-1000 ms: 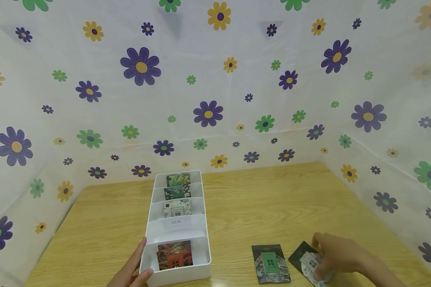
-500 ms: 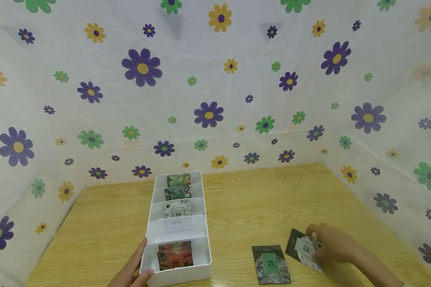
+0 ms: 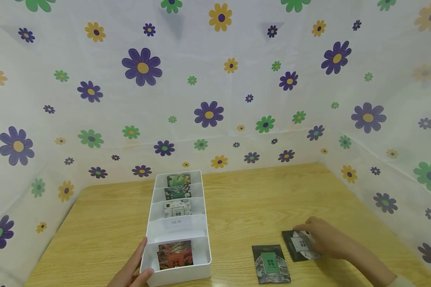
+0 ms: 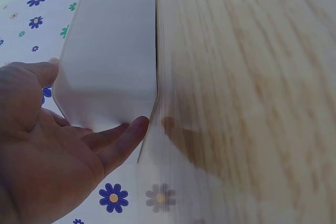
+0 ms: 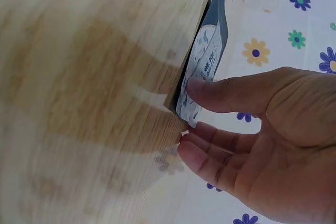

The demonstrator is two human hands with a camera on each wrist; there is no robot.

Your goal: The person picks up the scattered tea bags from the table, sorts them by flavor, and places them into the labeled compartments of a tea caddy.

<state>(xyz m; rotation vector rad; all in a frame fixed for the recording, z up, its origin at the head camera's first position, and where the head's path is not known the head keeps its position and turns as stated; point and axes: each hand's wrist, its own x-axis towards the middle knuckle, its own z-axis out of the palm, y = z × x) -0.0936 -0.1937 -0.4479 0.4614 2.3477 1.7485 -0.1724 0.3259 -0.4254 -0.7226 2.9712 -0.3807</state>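
A long white divided box (image 3: pixel 210 255) stands left of centre in the head view. My left hand (image 3: pixel 131 271) grips its near left corner; in the left wrist view the thumb and the fingers of that hand (image 4: pixel 63 140) lie against two sides of the box. At the right, my right hand (image 3: pixel 327 238) pinches a dark sachet with a white label (image 3: pixel 299 244) by its right side. The right wrist view shows the thumb on the sachet's face (image 5: pixel 202 61), fingertips at its lower edge. A dark sachet with a green label (image 3: pixel 271 264) lies flat on the table, just left of the held one.
The box's compartments hold green sachets (image 3: pixel 178 180), dark green ones (image 3: pixel 177 192), white ones (image 3: pixel 177 208) and red ones (image 3: pixel 174 255). One compartment, with a handwritten label (image 3: pixel 176 222), shows no sachets. Flowered white cloth (image 3: pixel 186 95) encloses the wooden table (image 3: pixel 258 199).
My right hand has moved left and away from me with the white-labelled sachet, which has turned more upright in view. My left hand stays at the box corner.
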